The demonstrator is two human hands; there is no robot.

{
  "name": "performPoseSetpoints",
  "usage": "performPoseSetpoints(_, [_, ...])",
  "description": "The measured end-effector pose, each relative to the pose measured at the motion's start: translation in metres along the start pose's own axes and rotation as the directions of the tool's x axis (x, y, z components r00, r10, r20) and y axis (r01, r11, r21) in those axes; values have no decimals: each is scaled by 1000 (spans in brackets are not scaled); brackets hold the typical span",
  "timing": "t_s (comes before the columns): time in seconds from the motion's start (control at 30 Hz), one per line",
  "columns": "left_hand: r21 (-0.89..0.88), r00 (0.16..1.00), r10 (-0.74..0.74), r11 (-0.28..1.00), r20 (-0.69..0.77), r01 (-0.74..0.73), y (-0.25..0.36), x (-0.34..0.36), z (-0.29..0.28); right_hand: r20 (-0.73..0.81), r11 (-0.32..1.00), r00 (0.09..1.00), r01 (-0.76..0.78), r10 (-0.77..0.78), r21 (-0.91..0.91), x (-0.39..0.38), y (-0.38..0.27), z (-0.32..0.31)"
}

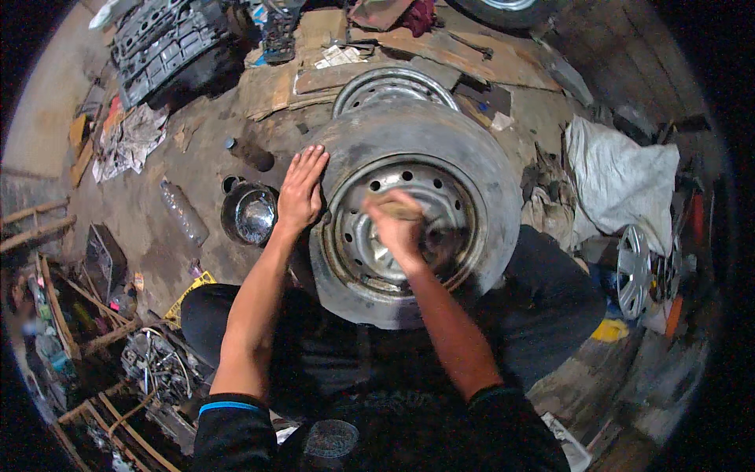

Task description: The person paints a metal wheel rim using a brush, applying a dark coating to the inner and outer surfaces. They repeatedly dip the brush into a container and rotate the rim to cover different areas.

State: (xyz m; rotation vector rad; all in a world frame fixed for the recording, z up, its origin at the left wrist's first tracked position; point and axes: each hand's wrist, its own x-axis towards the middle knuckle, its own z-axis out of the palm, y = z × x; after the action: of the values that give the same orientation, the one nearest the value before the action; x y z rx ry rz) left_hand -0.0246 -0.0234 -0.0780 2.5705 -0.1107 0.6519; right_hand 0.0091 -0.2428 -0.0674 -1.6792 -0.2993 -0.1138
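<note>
A dusty grey tyre [417, 130], mounted on a steel wheel [363, 236] with round holes, stands between my legs with its face toward me. My left hand [301, 189] lies flat against the tyre's left side, fingers stretched out and nothing in them. Over the wheel's centre, my right hand [397, 228] is closed around a tan, wooden-looking tool [401, 210]. Motion blurs that hand, so the tool's working end cannot be made out. The hand hides part of the hub, and a dark smear shows just right of it.
Behind the tyre lies a bare steel rim [397, 79]. Left of it are a metal bowl [253, 214] with dark shiny contents, a plastic bottle [183, 211] and a dark cylinder [250, 154]. An engine block [169, 43] sits far left; white sacking [617, 173] lies right.
</note>
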Motion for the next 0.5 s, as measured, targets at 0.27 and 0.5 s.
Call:
performPoseSetpoints(0.27, [-20,1000,-26,999,4,26,1,-1,-8,-97,959,991,63,-93,-276,10,-6,-13])
performPoseSetpoints(0.5, [24,1000,-2,1000,3,2,-4,-6,-10,-81,975,972,-222,221,-8,0,-34,8])
